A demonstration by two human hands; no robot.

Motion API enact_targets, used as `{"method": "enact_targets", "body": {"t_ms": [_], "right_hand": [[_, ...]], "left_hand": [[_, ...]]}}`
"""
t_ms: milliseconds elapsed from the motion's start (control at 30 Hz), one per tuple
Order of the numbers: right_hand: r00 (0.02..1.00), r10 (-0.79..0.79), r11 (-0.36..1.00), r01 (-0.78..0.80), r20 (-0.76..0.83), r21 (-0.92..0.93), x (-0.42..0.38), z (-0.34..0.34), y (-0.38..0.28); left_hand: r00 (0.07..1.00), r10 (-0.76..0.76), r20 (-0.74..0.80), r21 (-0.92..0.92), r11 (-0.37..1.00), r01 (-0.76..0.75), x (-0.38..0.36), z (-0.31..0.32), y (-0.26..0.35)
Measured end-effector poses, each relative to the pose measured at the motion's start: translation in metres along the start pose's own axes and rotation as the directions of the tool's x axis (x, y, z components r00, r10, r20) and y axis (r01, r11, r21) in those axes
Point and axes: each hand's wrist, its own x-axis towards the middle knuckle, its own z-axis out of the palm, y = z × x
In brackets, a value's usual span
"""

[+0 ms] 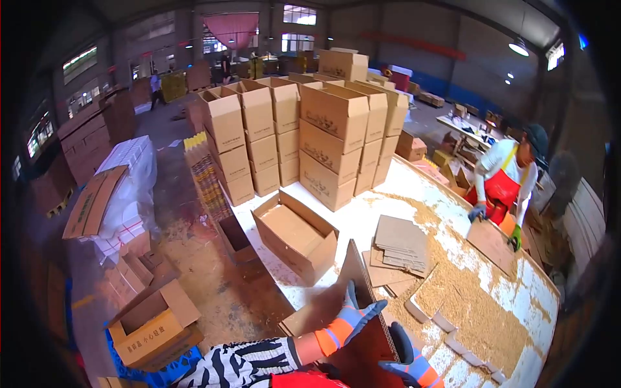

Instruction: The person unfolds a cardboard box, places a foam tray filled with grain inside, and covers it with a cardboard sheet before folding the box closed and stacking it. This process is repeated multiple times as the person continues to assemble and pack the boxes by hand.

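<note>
Upright in front of my body is a piece of corrugated cardboard (363, 275), its edge towards me and its lower part in shadow. My left hand (352, 317), in a grey-blue and orange glove, grips it from the left, thumb up and fingers across it. On the other side my right hand (411, 363), gloved alike, is closed at its right edge; part of that hand is cut off by the frame. Just beyond, an open carton (294, 236) sits on the white table (349, 226). Flat cardboard sheets (401, 242) lie stacked to the right.
Stacked open cartons (333, 139) stand along the table's far side. Loose tan granules (479, 304) and a zigzag white strip (453, 336) cover the right part. Across the table, a person in a red apron (501, 191) handles a board (491, 246). Another carton (152, 326) sits lower left.
</note>
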Motion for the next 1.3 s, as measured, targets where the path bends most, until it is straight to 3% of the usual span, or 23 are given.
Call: {"method": "enact_targets", "body": {"t_ms": [100, 200, 233, 333, 367, 400, 433, 467, 533, 567, 600, 633, 667, 733, 800, 867, 933, 1000, 1100, 1133, 1167, 1200, 1300], "right_hand": [[0.992, 0.125, 0.781, -0.084, -0.023, 0.618, 0.0, 0.009, 0.051], [0.967, 0.251, 0.766, -0.233, 0.055, 0.599, -0.011, 0.009, 0.063], [0.971, 0.233, 0.767, -0.217, 0.052, 0.603, -0.014, 0.01, 0.042], [0.984, 0.178, 0.941, -0.179, 0.029, 0.288, -0.019, 0.003, 0.039], [1.0, -0.004, 0.979, 0.006, 0.012, -0.205, -0.021, -0.011, 0.025], [0.989, 0.118, 0.961, -0.136, -0.086, -0.243, -0.029, -0.015, 0.018], [0.99, 0.074, 0.906, -0.117, -0.121, -0.406, -0.032, -0.024, 0.037], [0.988, 0.025, 0.825, -0.104, -0.149, -0.555, -0.032, -0.029, 0.041], [0.954, -0.301, 0.77, 0.249, 0.011, -0.588, -0.02, -0.045, 0.02], [0.989, -0.041, 0.997, 0.031, -0.144, -0.073, -0.024, -0.037, -0.014], [0.996, -0.074, 0.884, 0.087, 0.046, -0.459, -0.023, -0.059, 0.053], [0.978, -0.18, 0.82, 0.089, -0.106, -0.565, -0.031, -0.051, 0.069], [0.93, -0.212, 0.595, -0.122, -0.301, -0.795, -0.03, -0.039, 0.077], [0.743, -0.103, 0.617, -0.474, -0.661, -0.629, -0.041, -0.027, 0.087], [0.498, 0.077, 0.908, -0.392, -0.864, -0.145, -0.047, -0.009, 0.123], [0.381, 0.411, 0.901, -0.306, -0.828, 0.307, -0.047, -0.005, 0.12], [0.409, 0.389, 0.921, -0.168, -0.826, 0.351, -0.054, -0.011, 0.1], [0.399, 0.278, 0.958, -0.05, -0.874, 0.282, -0.052, -0.017, 0.059], [0.485, 0.203, 0.967, 0.04, -0.85, 0.254, -0.044, -0.007, 0.051], [0.532, 0.157, 0.987, -0.119, -0.832, 0.111, -0.038, 0.004, 0.051], [0.538, 0.213, 0.977, -0.129, -0.816, 0.171, -0.033, 0.013, 0.056], [0.551, 0.251, 0.968, -0.124, -0.796, 0.219, -0.025, 0.019, 0.06], [0.531, -0.059, 0.965, -0.186, -0.845, -0.185, -0.014, 0.021, 0.065]], "left_hand": [[0.992, 0.124, 0.03, 0.075, 0.989, -0.126, -0.014, -0.025, 0.018], [0.89, 0.453, 0.058, 0.425, 0.795, -0.433, -0.023, -0.051, 0.031], [0.804, 0.585, 0.104, 0.611, 0.6, -0.516, -0.023, -0.061, 0.048], [0.789, 0.399, 0.467, 0.819, 0.143, -0.556, -0.014, -0.071, 0.122], [0.74, 0.329, 0.586, 0.777, 0.029, -0.629, -0.003, -0.072, 0.124], [0.615, 0.395, 0.682, 0.691, -0.074, -0.719, 0.005, -0.078, 0.122], [0.71, 0.028, 0.704, 0.708, 0.044, -0.704, 0.012, -0.072, 0.125], [0.672, -0.348, 0.653, 0.746, 0.143, -0.651, 0.015, -0.066, 0.138], [0.583, -0.38, 0.718, 0.635, 0.013, -0.773, 0.024, -0.076, 0.119], [0.524, -0.407, 0.748, 0.556, -0.047, -0.83, 0.021, -0.078, 0.122], [0.512, -0.373, 0.774, 0.568, 0.051, -0.822, 0.022, -0.086, 0.129], [0.515, -0.333, 0.79, 0.554, 0.027, -0.832, 0.025, -0.093, 0.14], [0.567, -0.314, 0.762, 0.609, 0.05, -0.791, 0.032, -0.101, 0.146], [0.674, -0.292, 0.679, 0.726, 0.127, -0.676, 0.045, -0.107, 0.15], [0.749, -0.28, 0.6, 0.799, 0.244, -0.549, 0.045, -0.098, 0.156], [0.784, -0.084, 0.615, 0.729, 0.44, -0.525, 0.048, -0.097, 0.142], [0.836, 0.018, 0.549, 0.677, 0.577, -0.457, 0.04, -0.084, 0.157], [0.887, -0.077, 0.455, 0.63, 0.732, -0.259, 0.049, -0.075, 0.155], [0.889, 0.081, 0.451, 0.615, 0.694, -0.375, 0.074, -0.079, 0.089], [0.895, 0.128, 0.426, 0.61, 0.691, -0.389, 0.07, -0.071, 0.086], [0.94, -0.008, 0.34, 0.579, 0.789, -0.203, 0.07, -0.061, 0.092], [0.918, 0.033, 0.394, 0.547, 0.795, -0.264, 0.074, -0.054, 0.087], [0.822, -0.026, 0.569, 0.729, 0.478, -0.49, 0.059, -0.033, 0.096]]}}
